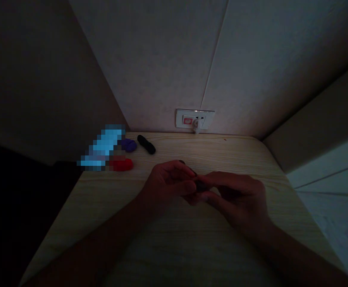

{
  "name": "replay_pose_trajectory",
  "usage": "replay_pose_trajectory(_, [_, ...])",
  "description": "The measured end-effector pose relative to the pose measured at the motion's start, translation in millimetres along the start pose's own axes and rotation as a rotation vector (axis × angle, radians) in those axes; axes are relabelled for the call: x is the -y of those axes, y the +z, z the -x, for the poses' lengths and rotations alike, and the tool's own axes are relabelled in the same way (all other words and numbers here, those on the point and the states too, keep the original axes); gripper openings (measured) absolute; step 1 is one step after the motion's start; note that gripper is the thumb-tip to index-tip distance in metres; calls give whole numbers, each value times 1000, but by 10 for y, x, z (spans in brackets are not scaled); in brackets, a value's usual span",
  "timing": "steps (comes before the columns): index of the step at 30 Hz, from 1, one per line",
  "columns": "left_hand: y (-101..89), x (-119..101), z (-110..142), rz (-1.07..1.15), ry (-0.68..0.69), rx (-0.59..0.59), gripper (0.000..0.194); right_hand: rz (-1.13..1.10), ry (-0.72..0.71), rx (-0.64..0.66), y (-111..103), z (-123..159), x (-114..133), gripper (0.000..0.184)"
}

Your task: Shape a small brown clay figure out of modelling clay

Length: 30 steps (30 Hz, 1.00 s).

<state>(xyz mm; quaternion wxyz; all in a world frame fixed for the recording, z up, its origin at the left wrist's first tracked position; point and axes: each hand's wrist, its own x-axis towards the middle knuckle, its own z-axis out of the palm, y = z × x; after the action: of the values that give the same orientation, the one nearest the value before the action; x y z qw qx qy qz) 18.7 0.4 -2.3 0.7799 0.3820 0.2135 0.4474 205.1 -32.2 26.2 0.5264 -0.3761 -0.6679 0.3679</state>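
Note:
Both hands meet over the middle of the wooden tabletop [174,239]. Between their fingertips is a small dark lump [200,185], mostly covered by the fingers; in this dim light its exact kind is hard to make out. My left hand [169,183] is closed, with thumb and fingers pinching the lump from the left. From the right, my right hand [239,195] pinches it between thumb and forefinger.
At the back left lie a black elongated piece [146,144], a purple lump [129,145] and a red piece [123,164]. A bright, pixelated patch [105,147] sits beside them. A wall socket [194,119] with a plug is behind the tabletop.

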Motion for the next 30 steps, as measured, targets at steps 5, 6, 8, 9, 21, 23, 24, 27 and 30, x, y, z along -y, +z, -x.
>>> replay_pose_trajectory(5, [11, -24, -21, -31, 47, -64, 23, -93, 34, 4, 14, -32, -4, 27])
replay_pose_trajectory(6, [6, -22, -25, -43, 67, -76, 23, -106, 36, 3, 16, -37, -11, 30])
replay_pose_trajectory(8, [-6, -16, -31, -73, 100, -106, 23, -101, 33, 7, 13, -43, -23, 35])
replay_pose_trajectory(9, [-11, -11, -33, -91, 107, -121, 23, -81, 22, 8, 9, -45, -25, 36])
replay_pose_trajectory(21, [-4, -18, -15, -110, 104, -39, 17, 143, -156, 59, -41, -15, -31, 40])
replay_pose_trajectory(23, [5, -23, -16, -102, 90, -25, 19, 162, -195, 65, -49, -12, -21, 37])
replay_pose_trajectory(24, [9, -23, -15, -98, 77, -19, 20, 173, -204, 63, -53, -10, -16, 37])
replay_pose_trajectory(27, [23, -24, -10, -94, 52, -10, 22, 184, -197, 49, -57, -3, -9, 39])
replay_pose_trajectory(30, [29, -26, -2, -82, 55, -27, 21, 181, -174, -6, -50, 0, -17, 41])
